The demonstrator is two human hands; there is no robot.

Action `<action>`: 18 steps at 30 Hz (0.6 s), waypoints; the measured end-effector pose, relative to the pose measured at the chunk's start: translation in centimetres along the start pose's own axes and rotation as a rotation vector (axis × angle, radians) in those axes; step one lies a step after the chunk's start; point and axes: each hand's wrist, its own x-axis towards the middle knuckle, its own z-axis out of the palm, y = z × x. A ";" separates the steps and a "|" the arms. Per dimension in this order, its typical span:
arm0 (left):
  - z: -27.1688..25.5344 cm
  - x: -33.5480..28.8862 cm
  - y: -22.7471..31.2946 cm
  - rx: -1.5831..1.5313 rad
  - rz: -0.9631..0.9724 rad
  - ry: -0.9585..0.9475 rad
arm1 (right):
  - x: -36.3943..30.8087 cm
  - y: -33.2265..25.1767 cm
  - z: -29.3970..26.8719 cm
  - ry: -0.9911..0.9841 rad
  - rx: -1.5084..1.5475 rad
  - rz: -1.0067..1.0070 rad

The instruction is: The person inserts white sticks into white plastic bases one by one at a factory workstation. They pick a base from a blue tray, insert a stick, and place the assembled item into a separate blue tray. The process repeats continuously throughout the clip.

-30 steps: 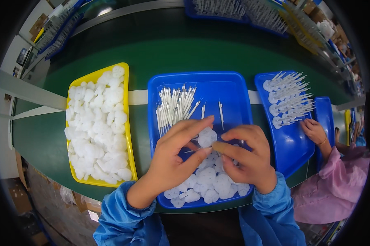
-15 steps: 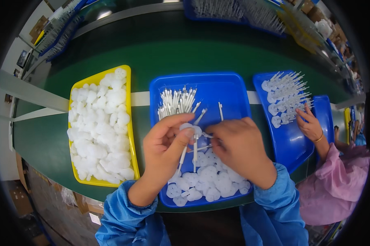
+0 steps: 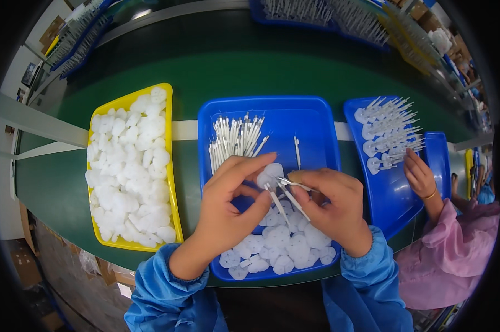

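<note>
Both hands now meet over the middle blue tray. Half a second ago the right hand covered the parts; now it is drawn back toward 4 o'clock, showing two white sticks pinched in its grip. Left hand grip is closed on one white disc, at tray centre, stick tips touching it, so the pieces look to be mid-joining.

Counts, near to far: loose discs at the tray's 6 o'clock, roughly twenty-five; stick bundle at 11 o'clock, too dense to count; one stray stick.

Yellow tray at 9 o'clock: heaped white pieces, uncountable.

At 3 o'clock a second blue tray holds about a dozen finished pieces; another person's hand rests there.

Green worktop: three trays near, more at 12 o'clock.
</note>
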 end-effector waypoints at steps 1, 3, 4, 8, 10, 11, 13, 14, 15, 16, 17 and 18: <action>-0.1 0.0 0.0 0.015 -0.005 0.004 | 0.0 0.0 0.0 0.002 0.003 0.004; -0.1 -0.1 -0.1 0.002 0.004 0.022 | 0.0 -0.1 0.0 0.006 0.011 0.012; -0.1 -0.2 -0.2 -0.004 0.009 0.031 | 0.0 -0.1 0.0 -0.005 0.029 0.008; 0.1 -0.2 -0.4 -0.040 0.005 0.073 | 0.0 -0.1 -0.1 -0.056 0.075 0.030; 0.3 -0.1 -0.3 -0.032 0.024 0.108 | 0.0 -0.2 -0.2 -0.071 0.087 0.063; 0.2 -0.1 -0.4 -0.007 0.040 0.105 | 0.0 -0.2 -0.2 -0.071 0.092 0.082; 0.0 -0.1 -0.5 0.043 0.070 0.096 | 0.0 -0.4 -0.3 -0.080 0.111 0.124; 0.0 -0.1 -0.5 0.067 0.091 0.088 | 0.0 -0.5 -0.4 -0.089 0.127 0.147; 0.1 -0.1 -0.5 0.091 0.111 0.079 | -0.1 -0.6 -0.6 -0.097 0.142 0.170; 0.1 -0.1 -0.5 0.115 0.131 0.070 | -0.1 -0.8 -0.5 -0.100 0.135 0.190; 0.2 -0.1 -0.5 0.107 0.123 0.073 | 0.0 -1.1 -0.3 -0.102 0.129 0.210; 0.2 -0.1 -0.5 0.099 0.116 0.076 | 0.0 -1.2 -0.1 -0.104 0.122 0.230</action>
